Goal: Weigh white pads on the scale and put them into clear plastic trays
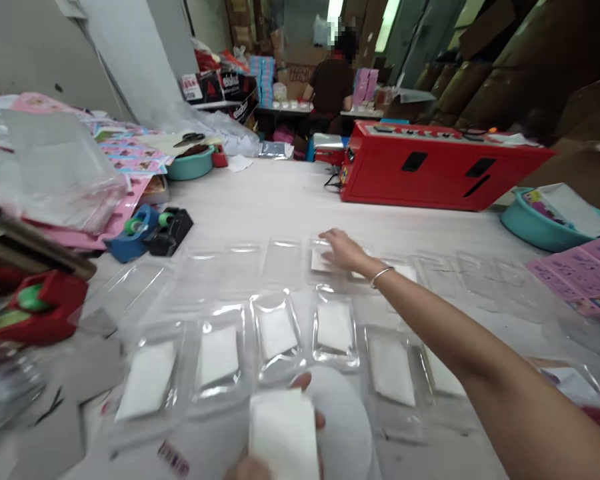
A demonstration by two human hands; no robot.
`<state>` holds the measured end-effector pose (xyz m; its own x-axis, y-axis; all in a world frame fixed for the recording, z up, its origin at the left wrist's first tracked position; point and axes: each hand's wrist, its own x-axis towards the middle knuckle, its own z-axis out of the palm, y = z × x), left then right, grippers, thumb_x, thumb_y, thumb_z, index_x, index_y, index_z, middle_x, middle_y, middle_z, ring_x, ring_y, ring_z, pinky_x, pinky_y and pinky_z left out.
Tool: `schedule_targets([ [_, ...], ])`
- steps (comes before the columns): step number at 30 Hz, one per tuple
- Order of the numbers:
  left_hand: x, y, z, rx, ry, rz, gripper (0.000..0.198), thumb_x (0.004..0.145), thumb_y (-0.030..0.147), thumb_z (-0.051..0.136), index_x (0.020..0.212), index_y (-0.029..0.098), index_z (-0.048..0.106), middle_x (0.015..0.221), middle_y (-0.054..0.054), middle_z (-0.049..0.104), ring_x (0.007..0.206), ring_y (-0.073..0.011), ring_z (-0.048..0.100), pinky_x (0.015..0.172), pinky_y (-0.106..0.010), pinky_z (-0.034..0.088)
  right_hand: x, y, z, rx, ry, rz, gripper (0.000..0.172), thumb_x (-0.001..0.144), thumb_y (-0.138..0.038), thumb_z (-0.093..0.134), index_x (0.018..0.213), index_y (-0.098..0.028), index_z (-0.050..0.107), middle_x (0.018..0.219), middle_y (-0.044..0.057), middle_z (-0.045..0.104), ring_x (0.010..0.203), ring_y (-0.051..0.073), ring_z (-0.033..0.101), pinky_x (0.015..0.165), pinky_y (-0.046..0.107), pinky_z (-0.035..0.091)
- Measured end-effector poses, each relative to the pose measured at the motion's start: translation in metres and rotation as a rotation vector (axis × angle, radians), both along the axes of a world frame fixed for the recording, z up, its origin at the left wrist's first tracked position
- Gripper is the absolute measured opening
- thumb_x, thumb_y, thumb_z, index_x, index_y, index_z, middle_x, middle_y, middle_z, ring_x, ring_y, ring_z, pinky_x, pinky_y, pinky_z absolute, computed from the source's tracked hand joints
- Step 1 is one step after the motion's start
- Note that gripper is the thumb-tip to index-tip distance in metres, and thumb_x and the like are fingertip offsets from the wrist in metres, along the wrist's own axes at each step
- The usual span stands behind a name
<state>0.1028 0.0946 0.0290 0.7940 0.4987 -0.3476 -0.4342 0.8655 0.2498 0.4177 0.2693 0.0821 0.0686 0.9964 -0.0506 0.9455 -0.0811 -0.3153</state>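
At the bottom edge, my left hand [249, 469] is closed around a stack of white cards [283, 430], its thumb on the left and fingertips showing behind and at the right. The stack hides most of this hand. Stretched forward, my right hand [341, 252] is over a clear plastic tray in the back row, fingers apart at a white card [321, 260] lying in it. A metal bangle [381, 276] circles the right wrist. Several clear trays nearer me hold white cards, including one tray [335, 327] just ahead of the stack. A round white disc [343, 420] lies beside the left hand.
Clear trays [283, 259] extend along the back row. Tape dispensers [167, 230] and plastic sheets [65, 167] occupy the left. A red machine [440, 167] stands behind the trays. Teal basins [190, 165] sit on both sides. Another person [333, 83] works at a far table.
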Motion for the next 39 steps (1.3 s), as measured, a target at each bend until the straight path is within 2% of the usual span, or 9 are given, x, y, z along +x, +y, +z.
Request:
schedule_targets([
  [3, 0.001, -0.014, 0.017, -0.113, -0.047, 0.018, 0.092, 0.059, 0.018, 0.074, 0.145, 0.023, 0.04, 0.112, -0.007, 0.071, 0.085, -0.02, 0.069, 0.074, -0.027, 0.053, -0.023, -0.059, 0.02, 0.2, 0.139, 0.008, 0.027, 0.091, -0.021, 0.054, 0.117, -0.017, 0.058, 0.117, 0.012, 0.06, 0.108, 0.026, 0.057, 0.091, 0.041, 0.047],
  [7, 0.009, -0.022, 0.033, -0.194, 0.044, 0.097, 0.078, 0.056, 0.015, 0.075, 0.131, 0.013, 0.055, 0.093, -0.007, 0.075, 0.078, -0.0208, 0.068, 0.071, -0.028, 0.052, -0.081, -0.18, 0.049, 0.397, 0.381, 0.249, 0.014, 0.095, -0.028, 0.054, 0.104, -0.02, 0.061, 0.093, 0.006, 0.066, 0.088, 0.019, 0.062, 0.077, 0.033, 0.052],
  [10, 0.012, -0.037, 0.041, -0.226, 0.108, 0.139, 0.055, 0.057, 0.013, 0.074, 0.111, 0.009, 0.066, 0.084, -0.007, 0.074, 0.071, -0.0181, 0.066, 0.067, -0.027, 0.051, -0.131, -0.258, 0.057, 0.461, 0.251, 0.411, 0.029, 0.091, -0.034, 0.062, 0.114, -0.017, 0.058, 0.101, 0.011, 0.065, 0.093, 0.022, 0.06, 0.076, 0.035, 0.051],
  [13, 0.01, -0.057, 0.047, -0.224, 0.112, 0.105, 0.031, 0.057, 0.012, 0.075, 0.087, 0.007, 0.069, 0.073, -0.006, 0.072, 0.062, -0.0151, 0.063, 0.061, -0.025, 0.051, -0.167, -0.303, 0.054, 0.475, 0.058, 0.44, 0.031, 0.087, -0.036, 0.066, 0.109, -0.014, 0.06, 0.099, 0.013, 0.066, 0.09, 0.025, 0.059, 0.075, 0.039, 0.049],
  [16, 0.005, -0.075, 0.055, -0.22, 0.092, 0.086, 0.023, 0.055, 0.011, 0.078, 0.075, 0.007, 0.067, 0.068, -0.004, 0.07, 0.058, -0.0128, 0.061, 0.059, -0.023, 0.051, -0.183, -0.323, 0.051, 0.463, -0.016, 0.399, 0.015, 0.092, -0.022, 0.057, 0.104, -0.015, 0.062, 0.092, 0.011, 0.067, 0.084, 0.023, 0.058, 0.073, 0.037, 0.047],
  [19, -0.001, -0.088, 0.063, -0.216, 0.082, 0.097, 0.026, 0.059, 0.014, 0.081, 0.08, 0.007, 0.069, 0.071, -0.004, 0.071, 0.059, -0.0127, 0.062, 0.058, -0.023, 0.051, -0.186, -0.333, 0.055, 0.454, 0.089, 0.377, 0.017, 0.093, -0.016, 0.054, 0.106, -0.018, 0.064, 0.091, 0.009, 0.066, 0.081, 0.02, 0.058, 0.071, 0.034, 0.047],
  [26, -0.015, -0.11, 0.073, -0.153, 0.066, 0.109, 0.03, 0.073, 0.026, 0.079, 0.093, 0.006, 0.07, 0.081, -0.008, 0.071, 0.064, -0.014, 0.063, 0.056, -0.023, 0.051, -0.187, -0.347, 0.06, 0.31, 0.535, 0.273, 0.012, 0.093, -0.025, 0.06, 0.099, -0.024, 0.07, 0.092, 0.005, 0.066, 0.085, 0.016, 0.062, 0.075, 0.03, 0.05],
  [31, -0.016, -0.115, 0.073, -0.107, 0.114, 0.113, 0.03, 0.07, 0.03, 0.082, 0.088, 0.009, 0.07, 0.081, -0.007, 0.07, 0.065, -0.0145, 0.062, 0.06, -0.025, 0.051, -0.188, -0.352, 0.05, 0.239, 0.708, 0.159, 0.013, 0.09, -0.033, 0.065, 0.095, -0.026, 0.074, 0.089, 0.003, 0.064, 0.084, 0.015, 0.063, 0.075, 0.029, 0.051],
  [39, -0.013, -0.116, 0.069, -0.114, 0.099, 0.107, 0.036, 0.066, 0.031, 0.085, 0.089, 0.009, 0.069, 0.08, -0.006, 0.069, 0.065, -0.0138, 0.061, 0.062, -0.025, 0.051, -0.191, -0.355, 0.049, 0.295, 0.641, 0.138, 0.013, 0.091, -0.029, 0.062, 0.093, -0.022, 0.074, 0.085, 0.004, 0.065, 0.079, 0.015, 0.063, 0.07, 0.027, 0.052],
])
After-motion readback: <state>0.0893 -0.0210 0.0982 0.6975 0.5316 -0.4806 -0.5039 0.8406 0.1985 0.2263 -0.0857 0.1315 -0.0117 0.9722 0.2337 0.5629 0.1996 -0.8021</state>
